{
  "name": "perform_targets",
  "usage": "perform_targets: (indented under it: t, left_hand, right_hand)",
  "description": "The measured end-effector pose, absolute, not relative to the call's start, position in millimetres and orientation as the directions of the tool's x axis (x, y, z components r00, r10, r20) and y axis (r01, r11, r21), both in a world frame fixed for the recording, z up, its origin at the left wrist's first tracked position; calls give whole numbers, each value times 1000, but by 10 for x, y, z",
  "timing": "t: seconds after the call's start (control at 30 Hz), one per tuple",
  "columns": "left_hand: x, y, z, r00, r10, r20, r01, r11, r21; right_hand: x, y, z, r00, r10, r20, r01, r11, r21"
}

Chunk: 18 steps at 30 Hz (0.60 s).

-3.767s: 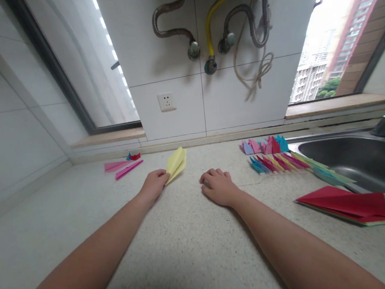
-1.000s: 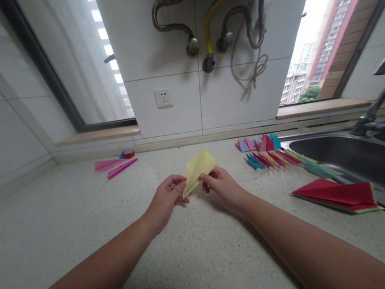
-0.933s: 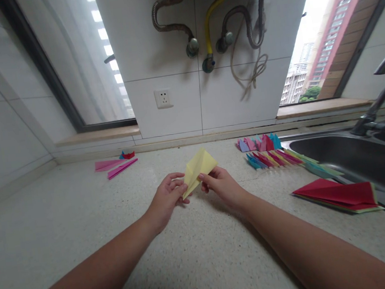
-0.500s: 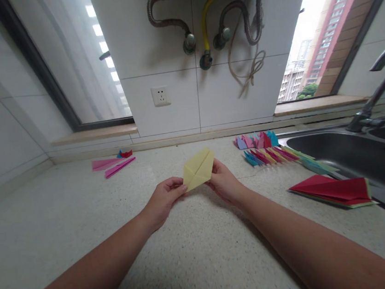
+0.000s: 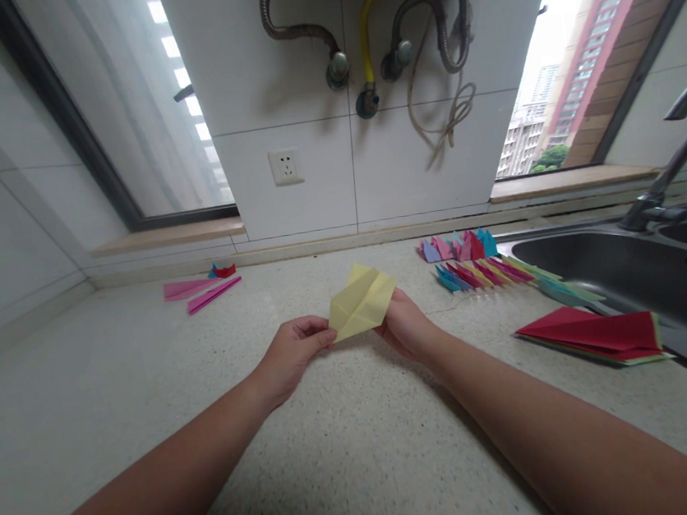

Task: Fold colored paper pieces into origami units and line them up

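Observation:
A sheet of yellow folded paper (image 5: pixel 358 304), creased down its middle, is held up just above the speckled countertop (image 5: pixel 354 455). At its lower left corner, my left hand (image 5: pixel 296 354) pinches it between thumb and fingers. My right hand (image 5: pixel 410 324) holds it from the right side; those fingers are partly hidden behind the paper. Off to the right lie several small folded paper pieces (image 5: pixel 485 274) in a row, and behind them a cluster of small colourful folded papers (image 5: pixel 457 246). Nearer sits a red folded paper plane (image 5: pixel 594 335) on top of a pale green one.
Pink folded papers (image 5: pixel 215 294) and a small red and blue piece (image 5: pixel 222 271) lie at the back left. A steel sink (image 5: pixel 598 261) with a faucet (image 5: pixel 663 180) borders the counter on the right. A tiled wall with a socket (image 5: pixel 286 167) and hoses stands behind.
The yellow paper's right side has opened out and tilted rightward. My right hand has shifted slightly right, its fingers now more behind the paper. My left hand stays nearly in place.

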<state>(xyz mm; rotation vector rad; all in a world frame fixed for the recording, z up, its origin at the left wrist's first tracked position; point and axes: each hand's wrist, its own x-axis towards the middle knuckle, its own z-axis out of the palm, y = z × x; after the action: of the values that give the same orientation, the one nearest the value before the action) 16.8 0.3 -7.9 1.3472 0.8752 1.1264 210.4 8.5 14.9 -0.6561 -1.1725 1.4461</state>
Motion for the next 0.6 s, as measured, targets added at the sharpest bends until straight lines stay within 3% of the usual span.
perform_targets:
  t: [0.23, 0.6]
  left_hand:
    - [159, 20, -75, 233, 955, 184, -131, -157, 979]
    - [175, -19, -36, 297, 949, 107, -300, -14, 954]
  right_hand:
    - [2121, 95, 172, -279, 940, 198, -418, 67, -906]
    - [2195, 198, 142, -169, 978, 125, -388, 50, -920]
